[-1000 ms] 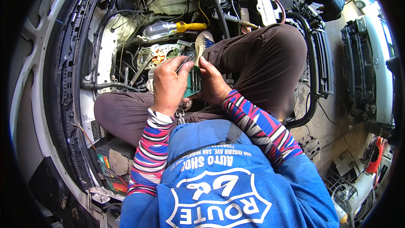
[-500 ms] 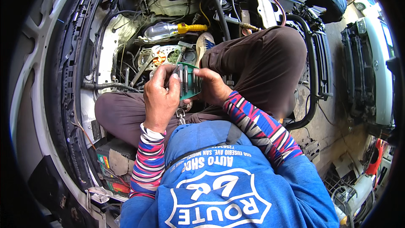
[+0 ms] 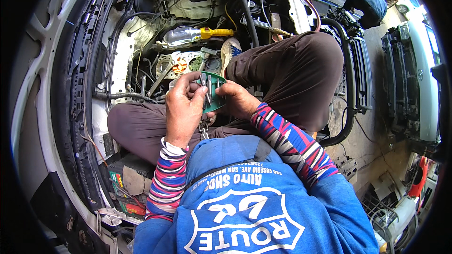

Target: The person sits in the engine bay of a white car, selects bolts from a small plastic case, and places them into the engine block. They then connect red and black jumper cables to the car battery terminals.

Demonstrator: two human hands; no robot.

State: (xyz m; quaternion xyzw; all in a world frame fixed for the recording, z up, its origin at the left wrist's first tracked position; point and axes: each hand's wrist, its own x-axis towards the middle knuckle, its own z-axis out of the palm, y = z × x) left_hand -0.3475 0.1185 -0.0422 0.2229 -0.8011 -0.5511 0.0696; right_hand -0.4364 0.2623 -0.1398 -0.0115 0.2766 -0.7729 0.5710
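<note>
In front of my lap, my right hand [image 3: 239,99] holds a small green plastic holder [image 3: 214,108] by its right side, thumb over the front and fingers partly hidden behind. Several slim dark metal rods [image 3: 209,88], some looking threaded or spiral, stand side by side in it. On the left, my left hand [image 3: 183,113] is closed, thumb and fingertips pinching a rod at the holder's left edge; that rod leans slightly. Whether it is free of the holder I cannot tell.
I sit inside a car's engine bay, legs bent. Beyond my hands lie a yellow-handled work lamp [image 3: 217,32], an engine block [image 3: 192,57] with orange and green rags in its bores, and a hammer-like tool [image 3: 207,52]. A black hose [image 3: 248,14] rises beside my shoe.
Both hands and the green holder have shifted slightly right. My left thumb and fingers have moved on the rods, and one rod now leans more.
</note>
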